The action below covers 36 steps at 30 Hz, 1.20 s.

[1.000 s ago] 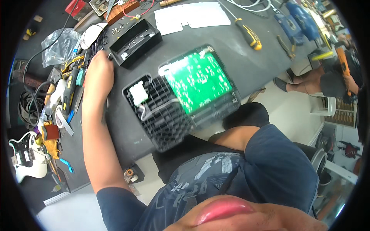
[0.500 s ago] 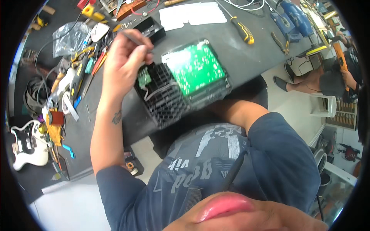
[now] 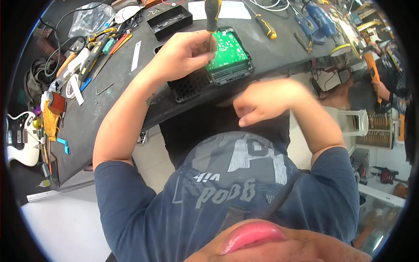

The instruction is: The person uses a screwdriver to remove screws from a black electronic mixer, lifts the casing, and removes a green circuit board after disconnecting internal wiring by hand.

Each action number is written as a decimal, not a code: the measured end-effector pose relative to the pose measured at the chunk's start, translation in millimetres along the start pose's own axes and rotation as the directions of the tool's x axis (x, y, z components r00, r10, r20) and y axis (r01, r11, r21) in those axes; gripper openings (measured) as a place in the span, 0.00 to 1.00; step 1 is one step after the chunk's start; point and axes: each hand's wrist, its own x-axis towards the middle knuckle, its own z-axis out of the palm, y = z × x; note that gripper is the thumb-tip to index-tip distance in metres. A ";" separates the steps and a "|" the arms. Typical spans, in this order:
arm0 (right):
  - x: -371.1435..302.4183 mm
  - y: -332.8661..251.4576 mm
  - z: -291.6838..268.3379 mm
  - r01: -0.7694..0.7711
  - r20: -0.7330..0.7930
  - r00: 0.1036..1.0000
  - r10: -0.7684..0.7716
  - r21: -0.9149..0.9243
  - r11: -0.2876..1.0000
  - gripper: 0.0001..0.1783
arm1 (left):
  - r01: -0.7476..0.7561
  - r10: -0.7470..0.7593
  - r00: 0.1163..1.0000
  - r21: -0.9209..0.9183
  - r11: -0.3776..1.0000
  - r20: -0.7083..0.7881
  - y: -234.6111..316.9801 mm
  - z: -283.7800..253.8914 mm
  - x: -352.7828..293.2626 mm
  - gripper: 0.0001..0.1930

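Observation:
My left hand [image 3: 185, 56] is closed around the metal shaft of a screwdriver [image 3: 213, 16], whose black and yellow handle stands up above my fingers. It is over an opened black plastic casing [image 3: 192, 88] near the table's front edge. A green circuit board [image 3: 229, 49] sits in the right part of the casing; the left part has a black grid, partly hidden by my hand. My right hand [image 3: 262, 101], partly blurred, hovers in front of the table edge, over my lap. Its fingers are curled in, and whatever they may hold is hidden.
A black tray [image 3: 169, 22] with small metal parts stands behind my left hand. Left lie a hex key [image 3: 104, 88], a white strip [image 3: 136, 56] and several hand tools. Another screwdriver [image 3: 266, 27], pliers [image 3: 303, 43] and a blue bench machine [image 3: 321, 19] are right. A person [image 3: 384, 83] is farther right.
My left hand has moved right with the screwdriver, which now points upright beside the green board. My right hand has come out from below the table edge. The view has shifted.

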 end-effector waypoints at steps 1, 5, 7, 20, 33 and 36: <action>-12.4 -4.4 -11.4 0.143 -0.122 0.983 -0.134 0.068 0.987 0.20 | 0.035 -0.035 0.999 0.050 0.998 0.002 0.4 0.8 -3.3 0.09; -31.8 -8.9 -54.8 0.364 -0.808 0.561 -0.180 0.045 0.930 0.11 | -0.023 0.024 0.999 0.027 0.999 -0.035 -5.0 0.8 -1.3 0.12; -34.5 -29.4 -76.1 0.155 -0.962 0.272 -0.036 0.007 0.988 0.14 | -0.044 0.044 0.999 0.013 0.999 -0.006 -0.6 3.5 4.8 0.12; -13.2 -85.3 -92.7 -0.491 -0.911 0.377 -0.168 -0.350 0.798 0.33 | -0.096 0.097 0.995 0.025 0.995 -0.008 7.9 4.3 0.9 0.08; -37.0 -54.0 -131.6 -0.074 -0.565 0.729 -0.386 -0.626 0.777 0.07 | -0.111 0.112 0.994 -0.254 0.961 -0.011 4.4 4.6 4.2 0.10; -37.6 -61.6 -138.2 -0.041 -0.460 0.758 -0.463 -0.741 0.670 0.07 | -0.090 0.082 0.996 -0.225 0.970 -0.048 1.1 2.8 2.8 0.10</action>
